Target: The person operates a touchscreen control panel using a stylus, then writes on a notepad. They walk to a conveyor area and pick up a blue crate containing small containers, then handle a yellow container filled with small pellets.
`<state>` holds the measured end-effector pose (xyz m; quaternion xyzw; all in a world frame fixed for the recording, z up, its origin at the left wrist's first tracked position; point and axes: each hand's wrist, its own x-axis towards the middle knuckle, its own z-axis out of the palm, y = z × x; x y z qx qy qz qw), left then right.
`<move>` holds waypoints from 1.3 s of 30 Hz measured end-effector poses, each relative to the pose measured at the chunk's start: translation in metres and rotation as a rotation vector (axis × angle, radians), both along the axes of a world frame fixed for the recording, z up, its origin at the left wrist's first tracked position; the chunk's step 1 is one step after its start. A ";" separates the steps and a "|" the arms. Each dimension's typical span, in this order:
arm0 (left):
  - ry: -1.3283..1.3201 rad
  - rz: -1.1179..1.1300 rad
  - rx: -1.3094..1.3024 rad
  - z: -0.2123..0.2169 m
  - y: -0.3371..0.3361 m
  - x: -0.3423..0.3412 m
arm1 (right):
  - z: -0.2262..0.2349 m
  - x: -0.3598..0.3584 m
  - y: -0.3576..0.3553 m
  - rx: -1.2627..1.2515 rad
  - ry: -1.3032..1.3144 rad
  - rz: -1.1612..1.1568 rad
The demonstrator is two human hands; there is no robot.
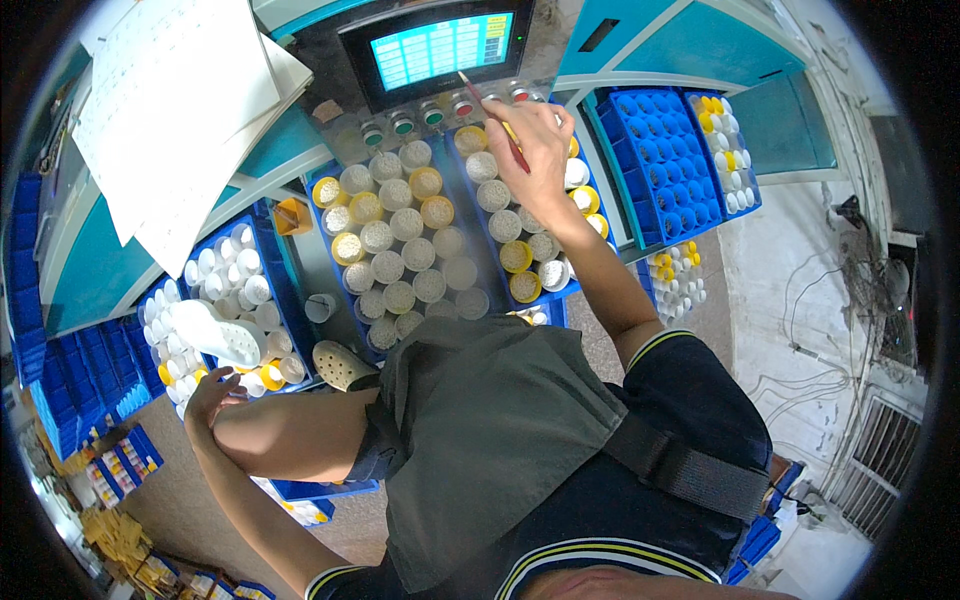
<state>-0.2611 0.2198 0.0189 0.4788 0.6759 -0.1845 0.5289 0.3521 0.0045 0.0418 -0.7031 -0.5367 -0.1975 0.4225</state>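
Observation:
My right hand (535, 150) is closed round a slim red pen-like stick (518, 155). Its pale tip reaches the lower edge of the lit touchscreen (440, 52); whether it touches the glass I cannot tell. Below the screen runs a row of green and red push buttons (432, 114). Two blue trays of round cups with white grains, some cups yellow, lie under it; a cup (405, 222) in the left tray is pale. My left hand (212, 393) hangs by my bent knee, fingers loosely apart and holding nothing. Close to it is a white perforated clog (240, 342).
Paper sheets (170, 110) hang at upper left. Blue crates of white and yellow cups (258, 290) stand at left. On the right are a blue crate with round blue holders (665, 175) and more cups (735, 160). A beige clog (338, 365) is beside my leg.

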 end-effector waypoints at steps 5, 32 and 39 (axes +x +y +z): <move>-0.003 0.001 -0.003 -0.003 0.001 -0.003 | -0.003 0.001 0.001 0.030 -0.007 0.004; 0.112 -0.152 -0.155 0.016 -0.008 0.018 | 0.005 -0.021 0.014 0.064 0.021 0.143; 0.096 -0.235 -0.189 0.028 -0.010 0.032 | 0.003 -0.021 0.016 0.067 0.009 0.122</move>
